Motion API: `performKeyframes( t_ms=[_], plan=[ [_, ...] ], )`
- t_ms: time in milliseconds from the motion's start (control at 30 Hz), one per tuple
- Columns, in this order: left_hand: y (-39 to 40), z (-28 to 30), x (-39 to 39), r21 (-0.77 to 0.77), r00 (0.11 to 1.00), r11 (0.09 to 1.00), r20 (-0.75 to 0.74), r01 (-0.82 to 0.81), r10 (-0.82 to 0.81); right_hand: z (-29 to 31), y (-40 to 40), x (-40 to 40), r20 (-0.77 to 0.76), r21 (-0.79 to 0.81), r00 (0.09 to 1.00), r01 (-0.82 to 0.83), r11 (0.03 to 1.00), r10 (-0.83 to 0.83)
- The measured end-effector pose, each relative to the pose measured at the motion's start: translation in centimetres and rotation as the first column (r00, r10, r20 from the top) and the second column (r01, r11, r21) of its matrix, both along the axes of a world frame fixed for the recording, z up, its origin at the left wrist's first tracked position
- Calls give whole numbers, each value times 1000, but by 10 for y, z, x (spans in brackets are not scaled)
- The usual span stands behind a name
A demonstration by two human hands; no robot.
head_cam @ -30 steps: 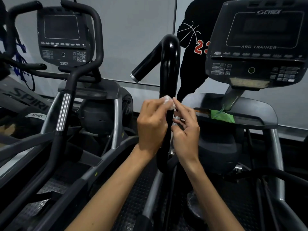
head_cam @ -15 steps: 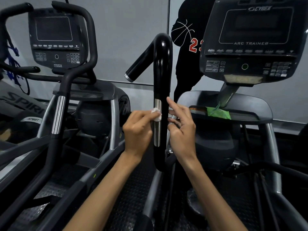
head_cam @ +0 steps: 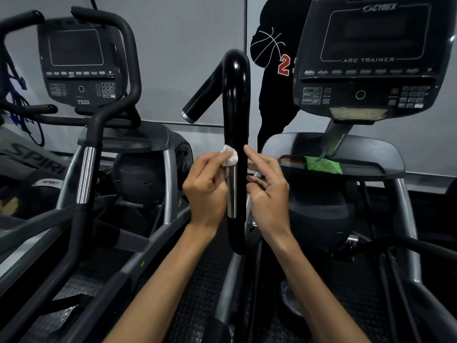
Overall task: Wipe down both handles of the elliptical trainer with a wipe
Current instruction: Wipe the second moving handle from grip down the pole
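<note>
Left hand (head_cam: 206, 186) pinches a balled white wipe (head_cam: 229, 155) and presses it on the left side of the black handle (head_cam: 236, 115), at the top of its metal strip (head_cam: 232, 191). Right hand (head_cam: 268, 186) sits just right of the handle, fingers loosely spread, holding nothing. Green packet (head_cam: 324, 165) lies on the machine's tray (head_cam: 371, 149).

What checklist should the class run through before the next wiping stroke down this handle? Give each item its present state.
1. Wipe pinched in the left hand: ok.
2. Wipe touching the handle, at the top of the metal strip: ok.
3. Right hand off the stroke path, fingers straight beside the handle: ok.
4. Wipe still damp: cannot tell.
5. Handle's far side already wiped: cannot tell.
6. Spare wipes, green packet, within reach: probably ok.
</note>
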State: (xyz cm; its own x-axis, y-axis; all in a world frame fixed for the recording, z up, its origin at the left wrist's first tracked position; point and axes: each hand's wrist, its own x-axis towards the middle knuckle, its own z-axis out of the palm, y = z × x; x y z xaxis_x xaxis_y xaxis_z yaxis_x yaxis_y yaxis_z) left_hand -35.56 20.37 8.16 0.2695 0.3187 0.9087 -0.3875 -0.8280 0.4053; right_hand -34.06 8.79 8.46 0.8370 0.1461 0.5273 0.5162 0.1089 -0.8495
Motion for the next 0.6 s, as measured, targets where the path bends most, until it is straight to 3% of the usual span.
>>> performKeyframes(
  t_ms=[133,300,467,600],
  plan=[
    [2,-15,-7,123,999,992,-20,28,-26,0,-1,0,-4,-3,1000,-13,1000,13],
    [5,3,0,-77,1000,997,-5,23,-24,-1,2,-1,-12,12,1000,6,1000,-6],
    [-1,-16,-10,103,999,995,-34,-8,12,-3,2,0,5,3,1000,16,1000,-16],
    [4,4,0,-61,999,998,-39,-30,27,-4,4,0,11,16,1000,18,1000,-18]
  ],
)
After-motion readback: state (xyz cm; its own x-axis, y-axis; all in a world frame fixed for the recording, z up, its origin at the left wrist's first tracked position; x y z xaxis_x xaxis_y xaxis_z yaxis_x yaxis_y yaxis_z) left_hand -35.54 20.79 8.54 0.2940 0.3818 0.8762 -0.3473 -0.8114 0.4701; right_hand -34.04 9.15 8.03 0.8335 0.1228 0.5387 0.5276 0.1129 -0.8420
